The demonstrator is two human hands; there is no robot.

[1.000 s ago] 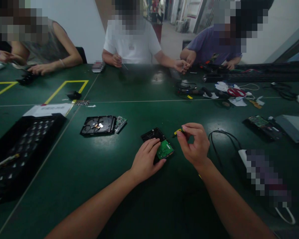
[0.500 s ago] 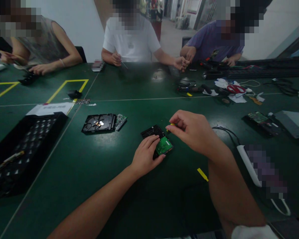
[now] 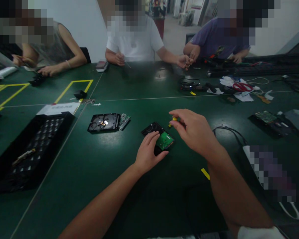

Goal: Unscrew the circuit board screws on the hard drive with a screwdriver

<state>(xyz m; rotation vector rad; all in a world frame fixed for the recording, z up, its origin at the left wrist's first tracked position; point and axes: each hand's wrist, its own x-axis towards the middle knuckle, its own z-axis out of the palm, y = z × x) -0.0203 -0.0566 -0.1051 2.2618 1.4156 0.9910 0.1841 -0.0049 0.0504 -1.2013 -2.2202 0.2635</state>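
A black hard drive (image 3: pixel 153 127) with a green circuit board (image 3: pixel 165 140) lies on the green table in front of me. My left hand (image 3: pixel 149 149) rests over its near left part, fingers on top and thumb along the near side, gripping it and hiding part of it. Just beyond the drive's right corner, my right hand (image 3: pixel 190 127) is closed in a pinch on a small yellow screwdriver (image 3: pixel 174 119). Its lower end points down towards the drive, but the tip is too small to make out.
Another hard drive (image 3: pixel 103 122) lies to the left beside a loose circuit board (image 3: pixel 125 121). A black tray (image 3: pixel 52 142) stands farther left. On the right are a drive (image 3: pixel 271 122), a cable (image 3: pixel 229 128) and yellow tape (image 3: pixel 205 174). Several people work across the table.
My right hand has lifted its fingers slightly, showing more of the yellow screwdriver. My left hand stays on the drive. The whole view has shifted a little, so things appear farther right.
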